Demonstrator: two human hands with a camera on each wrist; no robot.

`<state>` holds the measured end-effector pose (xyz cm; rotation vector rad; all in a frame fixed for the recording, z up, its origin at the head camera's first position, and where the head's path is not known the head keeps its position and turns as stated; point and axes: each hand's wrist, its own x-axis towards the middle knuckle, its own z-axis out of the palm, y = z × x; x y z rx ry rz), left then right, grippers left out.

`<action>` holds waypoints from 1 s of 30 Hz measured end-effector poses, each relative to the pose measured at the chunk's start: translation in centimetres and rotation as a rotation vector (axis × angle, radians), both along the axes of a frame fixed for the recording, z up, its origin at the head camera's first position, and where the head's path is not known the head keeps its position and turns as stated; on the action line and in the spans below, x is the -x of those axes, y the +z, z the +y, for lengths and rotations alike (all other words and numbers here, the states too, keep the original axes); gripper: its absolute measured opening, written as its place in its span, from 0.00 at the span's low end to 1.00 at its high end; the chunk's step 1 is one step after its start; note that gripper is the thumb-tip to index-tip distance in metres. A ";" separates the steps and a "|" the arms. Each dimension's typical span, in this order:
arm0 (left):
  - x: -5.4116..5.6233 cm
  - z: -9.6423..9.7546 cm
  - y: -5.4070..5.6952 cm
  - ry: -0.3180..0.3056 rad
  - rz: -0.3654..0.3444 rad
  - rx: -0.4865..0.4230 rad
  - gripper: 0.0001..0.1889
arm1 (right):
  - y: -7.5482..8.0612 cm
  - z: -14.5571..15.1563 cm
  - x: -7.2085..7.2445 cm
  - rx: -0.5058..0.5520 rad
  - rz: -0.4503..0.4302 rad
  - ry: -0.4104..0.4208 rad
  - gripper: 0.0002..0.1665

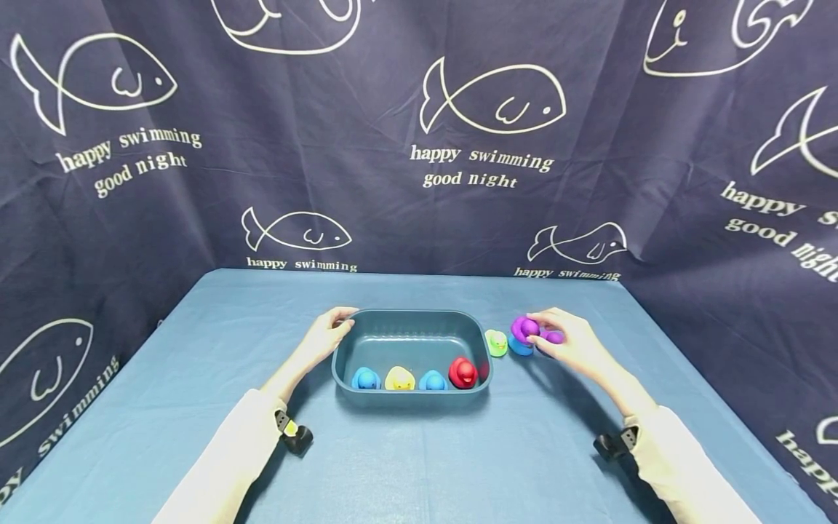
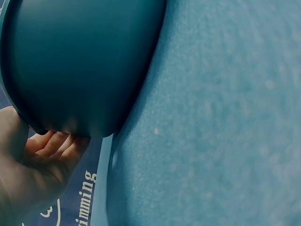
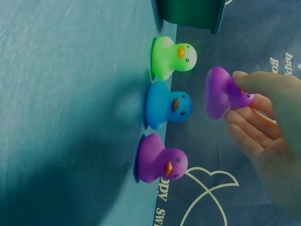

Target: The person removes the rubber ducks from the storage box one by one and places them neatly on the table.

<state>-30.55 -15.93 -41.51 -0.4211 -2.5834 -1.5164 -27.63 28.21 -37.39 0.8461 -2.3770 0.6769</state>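
Observation:
My left hand (image 1: 325, 336) grips the left end of a dark teal plastic bin (image 1: 412, 314); its fingers (image 2: 55, 145) lie against the outside wall in the left wrist view. In the air my right hand (image 1: 575, 338) pinches a purple rubber duck (image 3: 217, 92) by the head, between thumb and fingers. Below it, a green duck (image 3: 164, 57), a blue duck (image 3: 159, 105) and a second purple duck (image 3: 151, 158) stand in a row on the table, right of the bin.
Inside the bin, along its near side, sit a red duck (image 1: 463, 372), a yellow duck (image 1: 399, 378) and two blue ducks, one at the left (image 1: 366, 378). A blue cloth (image 1: 419, 466) covers the table. Dark fish-print curtains (image 1: 366, 167) hang behind and beside it.

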 end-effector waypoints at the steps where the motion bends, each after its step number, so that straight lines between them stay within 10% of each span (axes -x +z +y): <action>1: 0.0 0.0 0.0 -0.001 0.001 0.000 0.17 | 0.0 0.1 0.0 0.001 -0.002 -0.001 0.20; 22: -0.7 0.4 1.1 -0.003 -0.001 -0.010 0.17 | -0.7 2.7 0.0 0.014 -0.030 -0.013 0.22; 30: 0.2 -0.1 -0.2 -0.002 0.004 -0.008 0.17 | -0.5 3.6 -0.3 0.004 -0.027 -0.063 0.21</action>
